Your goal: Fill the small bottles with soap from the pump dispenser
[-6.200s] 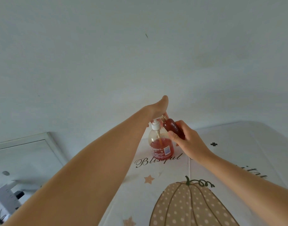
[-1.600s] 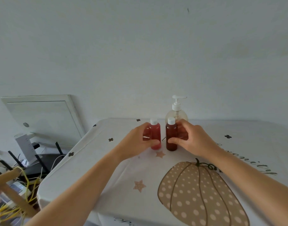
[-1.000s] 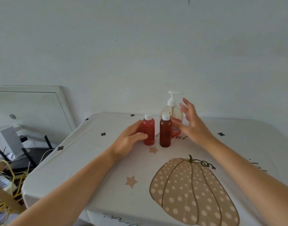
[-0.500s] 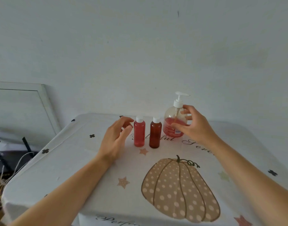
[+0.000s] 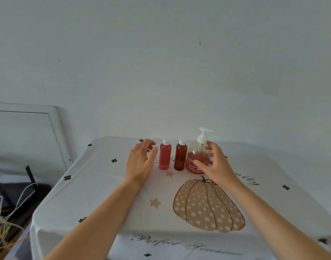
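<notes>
- If knocked at the cap by the left hand, liable to topple: light red small bottle, tall and narrow, just beside the dark small bottle, so likely to take that one down too.
- If dragged sideways by the right hand, liable to tip on the cloth-covered table: pump dispenser, top-heavy at the pump head.
- Left hand: fingers loosely spread, holding nothing, just beside the light red small bottle, not touching.
- Right hand: fingers and thumb curved round the pump dispenser; firm hold or bare contact not determinable.
- Location: all three in a row near the far edge of the table, small bottles left, pump dispenser right, beyond the pumpkin print.
- Orientation: long axes vertical, white caps up; pump spout pointing right, away from the small bottles.
- Judged status: both small bottles filled and capped.
</notes>
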